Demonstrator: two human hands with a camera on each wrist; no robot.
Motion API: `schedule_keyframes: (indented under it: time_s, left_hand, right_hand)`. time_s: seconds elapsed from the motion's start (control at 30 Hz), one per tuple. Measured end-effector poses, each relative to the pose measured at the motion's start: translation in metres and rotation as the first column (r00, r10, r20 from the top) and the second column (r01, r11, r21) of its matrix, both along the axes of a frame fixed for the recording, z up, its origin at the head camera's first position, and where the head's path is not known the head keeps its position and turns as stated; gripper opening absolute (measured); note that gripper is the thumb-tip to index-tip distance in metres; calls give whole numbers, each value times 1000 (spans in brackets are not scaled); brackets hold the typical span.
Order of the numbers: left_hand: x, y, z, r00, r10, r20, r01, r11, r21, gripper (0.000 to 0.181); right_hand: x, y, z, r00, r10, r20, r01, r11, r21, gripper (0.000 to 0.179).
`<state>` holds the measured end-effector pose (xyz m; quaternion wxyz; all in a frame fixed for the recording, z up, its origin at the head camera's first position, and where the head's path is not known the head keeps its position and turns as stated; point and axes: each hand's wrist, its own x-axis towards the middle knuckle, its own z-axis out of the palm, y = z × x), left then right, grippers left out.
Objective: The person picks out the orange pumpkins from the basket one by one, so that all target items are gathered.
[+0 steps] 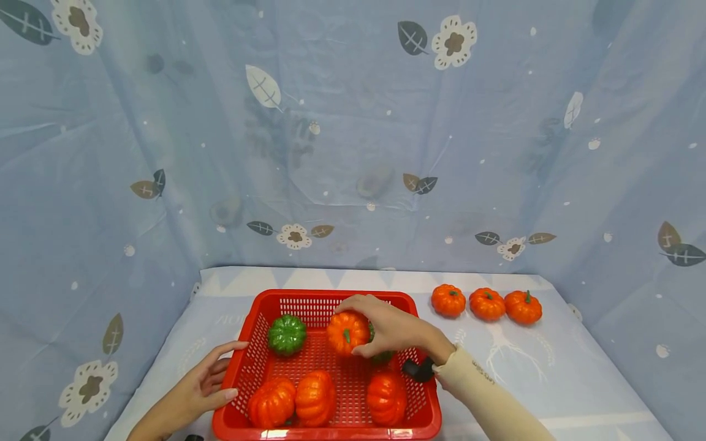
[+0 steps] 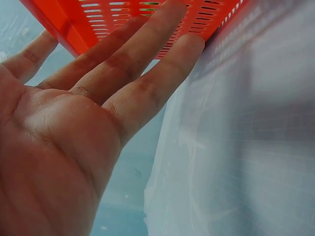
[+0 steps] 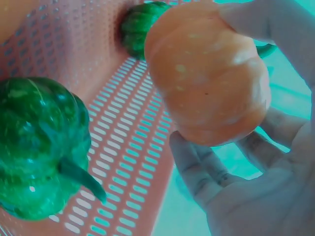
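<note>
My right hand [image 1: 383,324] grips a small orange pumpkin [image 1: 347,334], thumb on one side and fingers on the other, inside the red basket [image 1: 430,422]. The right wrist view shows this pumpkin [image 3: 206,78] between thumb and fingertips. One green pumpkin [image 1: 287,335] sits at the basket's back left; another [image 1: 382,356] is mostly hidden under my right hand. Along the front lie three orange pumpkins, two at the left [image 1: 271,402] and one at the right [image 1: 387,398]. With fingers extended, my left hand [image 1: 195,389] touches the basket's left side, its thumb at the rim.
On the table [image 1: 507,380], to the right of the basket, three orange pumpkins [image 1: 487,304] stand in a row near the back. A blue patterned curtain [image 1: 342,141] hangs behind the table and along both sides.
</note>
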<state>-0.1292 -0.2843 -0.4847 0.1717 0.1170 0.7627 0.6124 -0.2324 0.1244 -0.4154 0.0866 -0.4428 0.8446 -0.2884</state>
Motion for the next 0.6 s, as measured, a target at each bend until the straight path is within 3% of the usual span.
schedule_keyframes:
  time_s: [0.1, 0.33, 0.6]
  left_hand:
    - [-1, 0, -1, 1000, 1, -2, -1, 1000, 1, 71]
    - [-1, -2, -3, 1000, -1, 12, 0, 1000, 15, 72]
    - [-2, -2, -4, 1000, -23, -9, 23, 999, 37, 71]
  right_hand:
    - [0, 5, 5, 1000, -18, -20, 18, 999, -30, 70]
    - [2, 16, 15, 995, -85, 54, 91, 989, -115, 72]
    - [4, 29, 16, 988, -156, 14, 156, 972, -176, 70]
